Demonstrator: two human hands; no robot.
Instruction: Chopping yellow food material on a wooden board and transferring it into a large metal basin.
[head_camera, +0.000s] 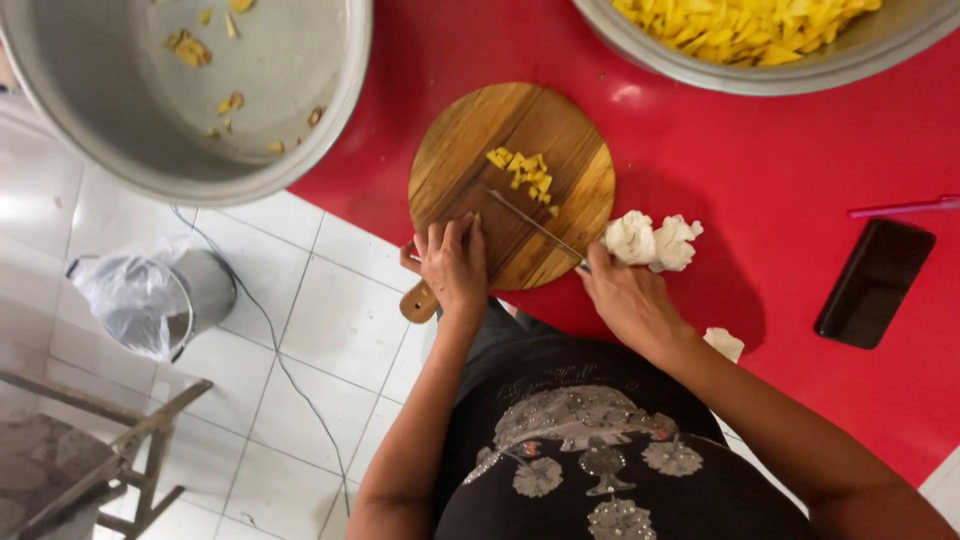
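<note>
Floor, far left: white tiles; a metal stool frame (100, 440) at the lower corner, and a small bin lined with a clear plastic bag (150, 295) beside it. A thin dark cable (280, 360) runs across the tiles.
Upper left: a large grey metal basin (190, 90) overhangs the edge of the counter; a few yellow scraps lie scattered on its bottom.
Counter: red counter (780, 150), carrying everything to the right of the basin.
Board: round wooden cutting board (510, 185) near the counter's front edge, its short handle pointing toward the person.
On the board: a small heap of yellow diced pieces (525, 172) just above centre.
Left hand: left hand (452, 265) lies palm down on the board's near edge, fingers pressed together side by side, tips resting on the wood, seemingly pinning a small yellow bit; what is under them is too small to tell.
Right hand: right hand (625, 300) sits just off the board's right rim, fingers curled tight around the handle of a knife (535, 225).
Knife: thin blade slants up and left across the board, its tip near the left fingertips.
Right of the board: crumpled white tissue (652, 240) just beside the right hand; a smaller white scrap (724, 343) by the forearm.
Upper right: a second metal bowl (790, 45) filled with yellow diced pieces.
Far right: a dark phone (875, 283) lying flat, and a pink stick-like object (905, 208) above it.
</note>
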